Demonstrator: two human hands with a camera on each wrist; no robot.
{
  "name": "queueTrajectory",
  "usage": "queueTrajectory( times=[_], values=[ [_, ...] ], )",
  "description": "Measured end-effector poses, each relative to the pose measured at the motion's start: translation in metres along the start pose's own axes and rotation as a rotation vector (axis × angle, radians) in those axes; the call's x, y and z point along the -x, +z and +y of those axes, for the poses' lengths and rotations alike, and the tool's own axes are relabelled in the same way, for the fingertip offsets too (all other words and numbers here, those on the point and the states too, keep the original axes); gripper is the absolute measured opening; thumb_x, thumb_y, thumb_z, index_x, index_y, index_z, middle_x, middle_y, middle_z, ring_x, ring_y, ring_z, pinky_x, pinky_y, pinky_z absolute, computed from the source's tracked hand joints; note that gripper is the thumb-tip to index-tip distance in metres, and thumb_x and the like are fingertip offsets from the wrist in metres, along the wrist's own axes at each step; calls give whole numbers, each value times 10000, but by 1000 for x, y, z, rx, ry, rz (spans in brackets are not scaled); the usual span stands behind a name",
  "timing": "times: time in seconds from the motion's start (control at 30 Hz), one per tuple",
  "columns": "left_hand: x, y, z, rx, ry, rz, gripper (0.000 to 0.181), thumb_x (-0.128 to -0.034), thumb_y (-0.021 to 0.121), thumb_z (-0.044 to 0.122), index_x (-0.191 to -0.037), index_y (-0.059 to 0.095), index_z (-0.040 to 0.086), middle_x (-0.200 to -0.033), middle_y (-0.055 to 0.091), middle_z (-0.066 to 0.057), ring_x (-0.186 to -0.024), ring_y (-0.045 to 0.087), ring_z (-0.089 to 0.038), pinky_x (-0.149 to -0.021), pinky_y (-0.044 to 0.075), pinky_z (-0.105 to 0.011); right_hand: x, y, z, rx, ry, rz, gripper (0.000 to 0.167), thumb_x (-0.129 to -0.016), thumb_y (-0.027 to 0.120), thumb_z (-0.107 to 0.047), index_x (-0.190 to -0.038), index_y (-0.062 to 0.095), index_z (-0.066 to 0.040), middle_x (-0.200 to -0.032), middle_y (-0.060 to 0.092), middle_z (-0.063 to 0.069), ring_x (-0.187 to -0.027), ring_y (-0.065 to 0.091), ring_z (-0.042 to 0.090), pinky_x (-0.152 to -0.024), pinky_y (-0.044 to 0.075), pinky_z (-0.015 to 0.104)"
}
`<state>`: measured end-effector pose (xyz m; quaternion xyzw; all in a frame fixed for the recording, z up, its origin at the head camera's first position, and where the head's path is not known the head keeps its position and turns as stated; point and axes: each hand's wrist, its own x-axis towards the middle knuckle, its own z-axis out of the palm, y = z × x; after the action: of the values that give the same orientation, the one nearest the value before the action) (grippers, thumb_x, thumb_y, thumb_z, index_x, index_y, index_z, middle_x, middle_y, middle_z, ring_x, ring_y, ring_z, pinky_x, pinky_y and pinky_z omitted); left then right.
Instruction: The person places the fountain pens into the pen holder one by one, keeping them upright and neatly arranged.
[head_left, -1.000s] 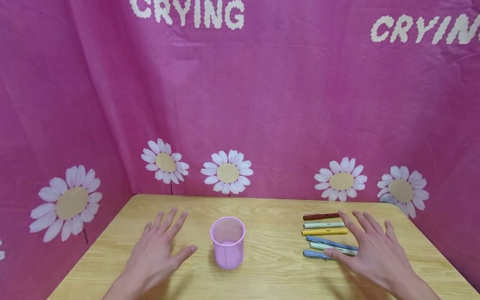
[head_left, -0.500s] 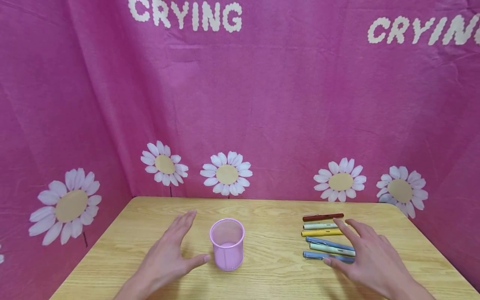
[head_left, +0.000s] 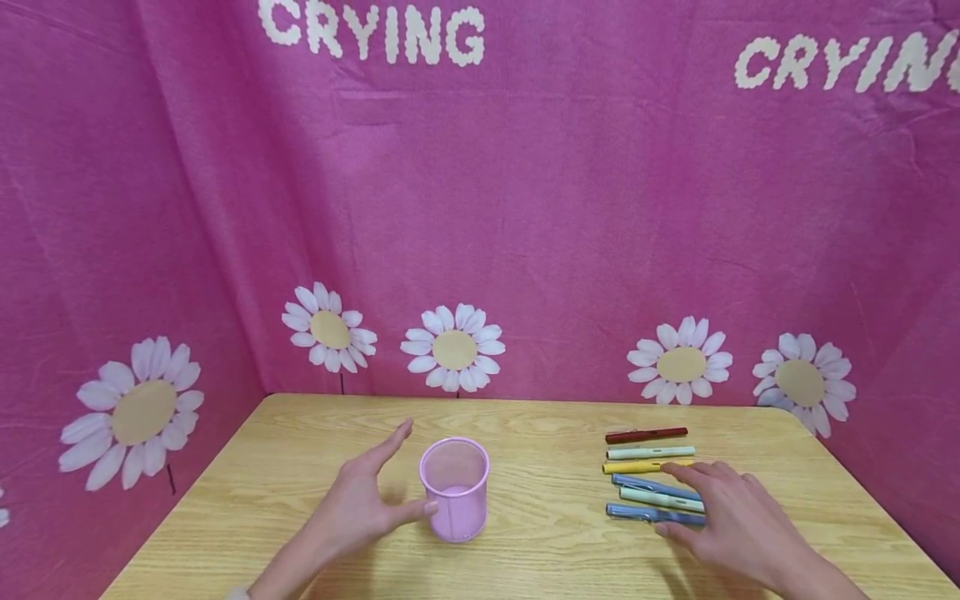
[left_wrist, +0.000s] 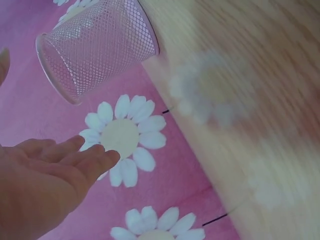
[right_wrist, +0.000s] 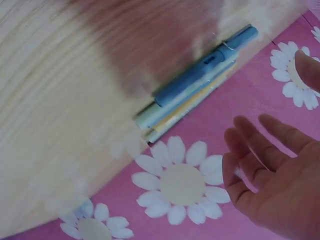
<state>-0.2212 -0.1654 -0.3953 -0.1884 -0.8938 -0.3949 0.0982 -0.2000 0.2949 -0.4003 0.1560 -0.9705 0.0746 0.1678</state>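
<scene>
Cloth (head_left: 555, 208), pink and daisy-printed, is hanging behind the wood-grain table (head_left: 540, 550). The left hand (head_left: 360, 500) is hovering above it, thumb and fingers wide apart, gripping nothing. The right hand (head_left: 733, 512) is hovering opposite, fingers loosely bent, thumb apart, likewise holding nothing. The mesh cup (head_left: 459, 510) is standing upright between the hands, just beside the left one. Six pens (head_left: 645, 484) are lying roughly side by side, their right ends partly beneath the right hand. Approach appears to be the step in hand; the next move is probably calling for curling the left fingers around the cup and pinching one pen with the right fingertips.
</scene>
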Motion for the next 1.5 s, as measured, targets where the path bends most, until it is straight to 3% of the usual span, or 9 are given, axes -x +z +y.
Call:
queueTrajectory(
  times=[0.2,0.37,0.73,1.1,1.5],
  values=[
    [-7,5,-5,118,24,-62,1042,-781,926,391,-1614,405,43,-1580,494,-167,-1446,442,-421,-1132,385,-616,-13,7,9,-176,70,-146,516,-738,949,-436,-1125,793,-133,-986,728,-55,-876,629,190,-731,531,440],
    [-13,9,-8,226,32,-110,1041,-806,914,348,-1621,363,6,-1601,443,-219,-1469,405,-429,-1147,362,-606,-21,13,13,-294,131,-226,431,-755,956,-337,-1095,800,-122,-958,708,-70,-870,583,163,-755,509,403],
    [-20,16,-14,395,53,-201,1009,-860,877,244,-1606,289,-96,-1565,445,-305,-1433,428,-486,-1151,327,-628,-27,27,17,-344,137,-258,307,-743,968,-233,-991,806,-152,-884,680,-73,-863,593,159,-809,529,450],
    [-21,16,-13,467,78,-214,961,-876,853,178,-1581,285,-145,-1596,378,-325,-1445,410,-482,-1178,320,-540,-28,34,19,-357,118,-266,248,-753,957,-170,-956,816,-147,-863,689,-95,-860,605,138,-819,538,440],
    [-22,19,-16,493,85,-243,950,-889,834,161,-1576,264,-164,-1587,372,-345,-1424,440,-481,-1169,336,-532,-28,39,19,-361,98,-243,227,-763,947,-158,-945,816,-127,-894,737,-69,-895,668,162,-818,565,453]
  ],
)
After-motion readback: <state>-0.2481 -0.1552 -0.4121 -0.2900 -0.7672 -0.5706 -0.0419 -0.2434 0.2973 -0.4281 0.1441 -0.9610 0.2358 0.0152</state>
